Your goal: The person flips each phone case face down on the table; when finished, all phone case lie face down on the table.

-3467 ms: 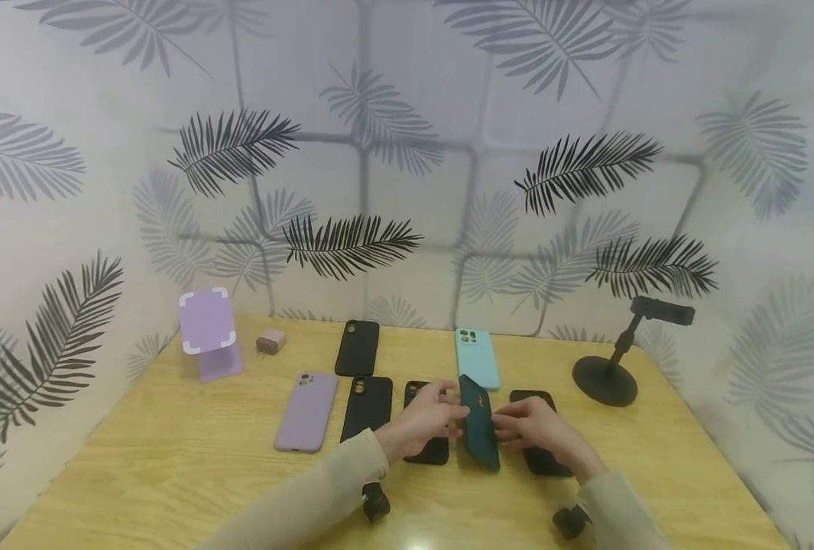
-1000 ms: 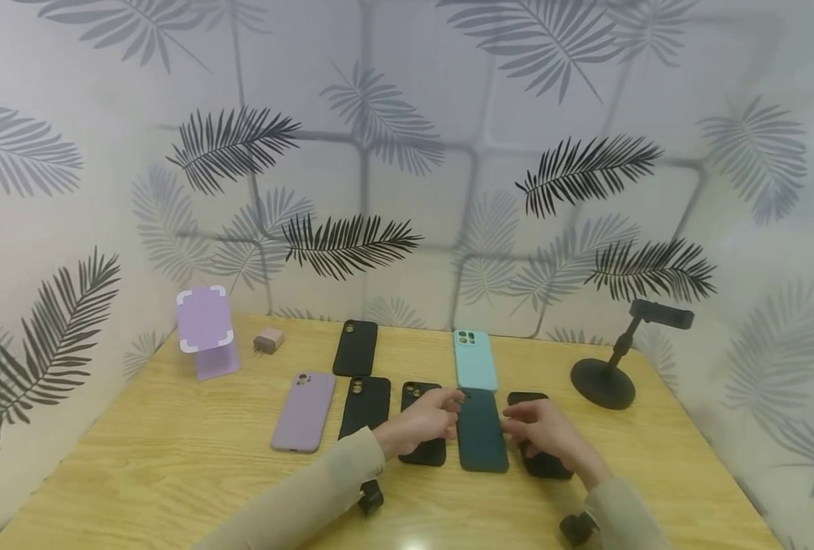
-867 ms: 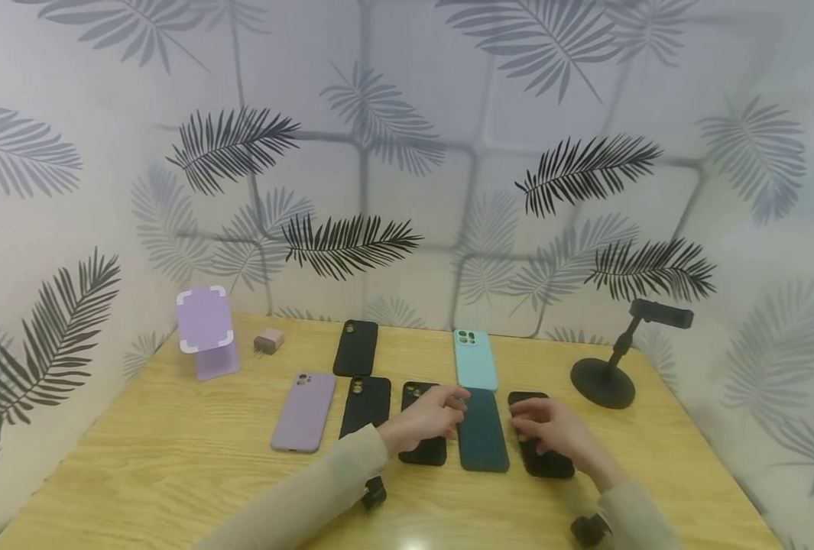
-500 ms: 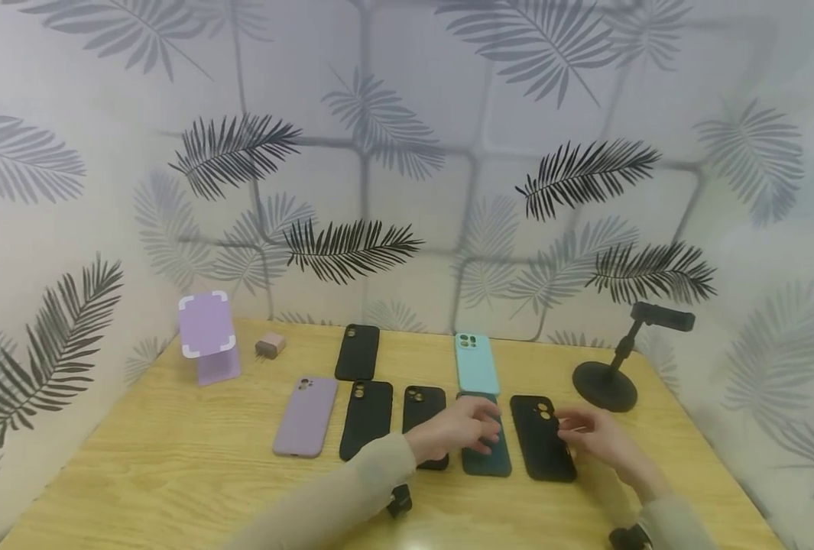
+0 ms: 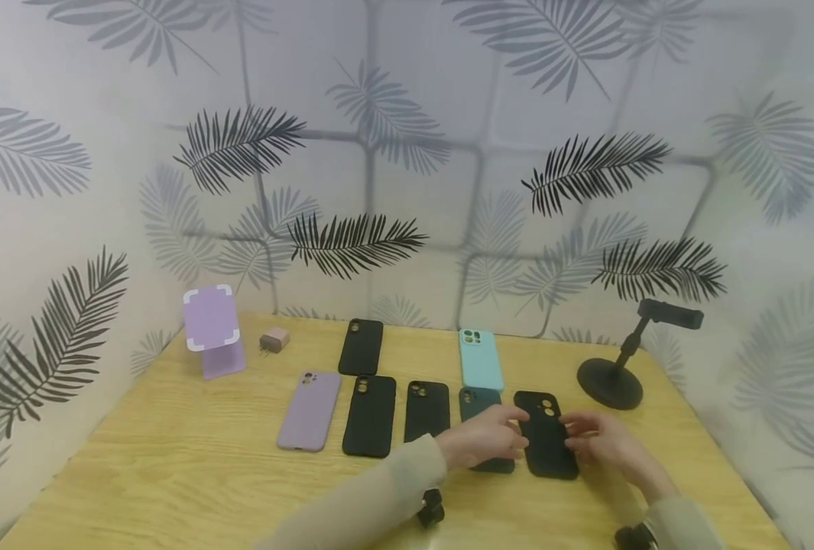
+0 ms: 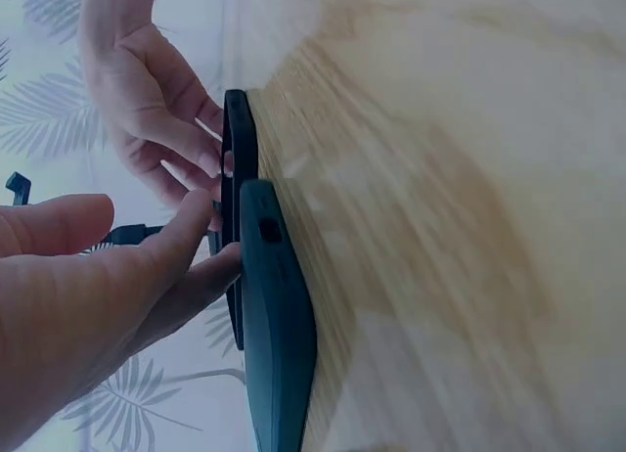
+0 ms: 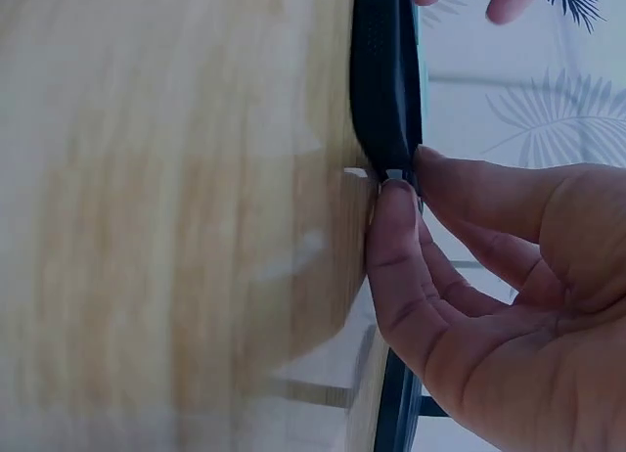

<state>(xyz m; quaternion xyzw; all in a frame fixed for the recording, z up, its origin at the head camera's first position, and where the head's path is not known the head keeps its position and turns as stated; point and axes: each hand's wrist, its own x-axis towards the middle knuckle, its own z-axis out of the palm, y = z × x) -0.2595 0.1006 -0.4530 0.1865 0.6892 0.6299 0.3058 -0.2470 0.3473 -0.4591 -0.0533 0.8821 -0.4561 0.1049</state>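
A black phone case (image 5: pixel 547 441) with a camera cutout lies at the right end of the front row. My right hand (image 5: pixel 613 447) pinches its right edge between thumb and fingers; the right wrist view shows this hand (image 7: pixel 489 305) close at the edge of the case (image 7: pixel 381 80). From the other side my left hand (image 5: pixel 484 439) reaches across a dark teal phone case (image 5: pixel 477 402), partly hiding it. The fingers of that left hand (image 6: pixel 98 295) are fairly straight, their tips near the black case's left edge. In the left wrist view the teal case (image 6: pixel 279 325) lies flat below them.
More phone cases lie leftward: black ones (image 5: pixel 427 405) (image 5: pixel 370 416) (image 5: pixel 361 347) and a lilac one (image 5: pixel 309 412). Behind the teal case is a light blue case (image 5: pixel 481 365). A purple stand (image 5: pixel 212 317), a small pink block (image 5: pixel 274 338) and a black stand (image 5: pixel 609 382) stand farther back.
The teal case, earlier tilted up between both hands, now lies flat. My right hand has moved right to the black case's outer edge, and my left hand has followed over the teal case.
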